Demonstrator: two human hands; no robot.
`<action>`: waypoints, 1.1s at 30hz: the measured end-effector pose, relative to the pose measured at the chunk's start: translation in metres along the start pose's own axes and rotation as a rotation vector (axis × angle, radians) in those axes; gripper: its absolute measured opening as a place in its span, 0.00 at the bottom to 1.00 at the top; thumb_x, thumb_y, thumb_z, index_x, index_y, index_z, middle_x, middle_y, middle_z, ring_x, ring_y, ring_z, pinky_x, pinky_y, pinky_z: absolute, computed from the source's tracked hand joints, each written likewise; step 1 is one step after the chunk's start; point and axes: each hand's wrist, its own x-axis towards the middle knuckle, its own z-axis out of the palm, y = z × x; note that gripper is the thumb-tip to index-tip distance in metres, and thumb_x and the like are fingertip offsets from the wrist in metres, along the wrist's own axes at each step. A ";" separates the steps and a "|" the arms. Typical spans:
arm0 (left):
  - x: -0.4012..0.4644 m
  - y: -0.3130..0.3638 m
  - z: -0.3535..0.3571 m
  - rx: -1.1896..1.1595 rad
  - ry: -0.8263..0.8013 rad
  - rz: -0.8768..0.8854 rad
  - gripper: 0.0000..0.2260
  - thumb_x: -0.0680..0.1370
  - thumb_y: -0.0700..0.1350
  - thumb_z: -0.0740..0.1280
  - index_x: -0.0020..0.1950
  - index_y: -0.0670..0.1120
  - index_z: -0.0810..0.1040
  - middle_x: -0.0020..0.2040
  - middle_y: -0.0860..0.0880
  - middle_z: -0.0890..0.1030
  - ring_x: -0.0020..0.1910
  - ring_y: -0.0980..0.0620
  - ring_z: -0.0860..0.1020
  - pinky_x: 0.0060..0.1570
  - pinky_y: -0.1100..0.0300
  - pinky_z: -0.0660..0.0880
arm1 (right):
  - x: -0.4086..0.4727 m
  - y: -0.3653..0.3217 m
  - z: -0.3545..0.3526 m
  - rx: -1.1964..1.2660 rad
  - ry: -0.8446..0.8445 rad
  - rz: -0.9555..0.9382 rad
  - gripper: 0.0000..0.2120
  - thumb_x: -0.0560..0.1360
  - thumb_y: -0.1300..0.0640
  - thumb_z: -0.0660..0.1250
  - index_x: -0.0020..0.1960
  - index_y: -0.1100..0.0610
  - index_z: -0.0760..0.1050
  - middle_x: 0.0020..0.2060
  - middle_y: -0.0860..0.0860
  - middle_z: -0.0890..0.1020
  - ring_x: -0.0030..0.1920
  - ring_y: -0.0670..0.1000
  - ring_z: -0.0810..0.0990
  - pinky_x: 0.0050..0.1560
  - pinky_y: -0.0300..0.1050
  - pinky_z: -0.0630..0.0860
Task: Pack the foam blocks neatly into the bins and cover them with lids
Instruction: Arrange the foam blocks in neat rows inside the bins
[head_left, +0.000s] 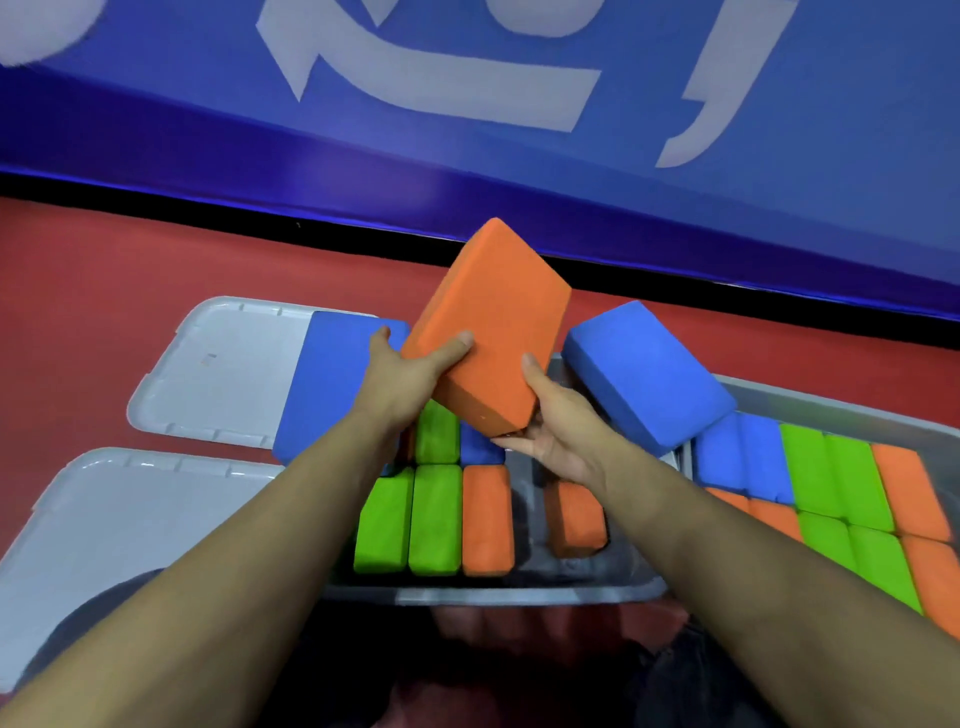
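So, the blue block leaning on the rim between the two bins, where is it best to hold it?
Probably by the two long side faces of the blue block, coming from above: its broad top face is tilted up and uncovered, while its lower end rests on the packed blocks.

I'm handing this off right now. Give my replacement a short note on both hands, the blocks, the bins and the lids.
Left hand and right hand together hold one large orange foam block, tilted, above the nearer clear plastic bin.
That bin holds green, orange and blue blocks standing on edge, with an open gap in the middle.
The right-hand bin looks nearly full of packed blocks; a loose blue foam block lies tilted on top of them.
Another blue foam block rests on the far grey lid; the near grey lid lies on the floor.
Left: pack the held and loose blocks, fit both lids.
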 end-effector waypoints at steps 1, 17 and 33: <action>-0.009 0.005 0.005 -0.044 -0.048 0.001 0.49 0.66 0.62 0.79 0.79 0.49 0.57 0.68 0.52 0.76 0.63 0.50 0.78 0.62 0.50 0.75 | -0.007 -0.004 -0.004 0.048 -0.003 0.007 0.25 0.79 0.40 0.66 0.68 0.56 0.73 0.59 0.57 0.84 0.57 0.57 0.84 0.58 0.62 0.80; -0.022 0.001 0.034 -0.118 0.131 0.197 0.18 0.70 0.53 0.80 0.55 0.47 0.82 0.48 0.53 0.87 0.48 0.55 0.85 0.52 0.52 0.82 | -0.017 0.019 -0.074 -0.441 0.277 -0.162 0.25 0.77 0.40 0.69 0.66 0.54 0.75 0.60 0.51 0.80 0.56 0.50 0.80 0.59 0.45 0.75; 0.037 -0.020 0.025 -0.181 0.202 0.097 0.36 0.62 0.59 0.82 0.63 0.46 0.74 0.51 0.49 0.87 0.48 0.53 0.86 0.54 0.46 0.82 | 0.078 0.132 -0.151 -1.127 0.407 0.440 0.69 0.64 0.39 0.81 0.79 0.50 0.29 0.73 0.62 0.69 0.70 0.63 0.73 0.68 0.56 0.72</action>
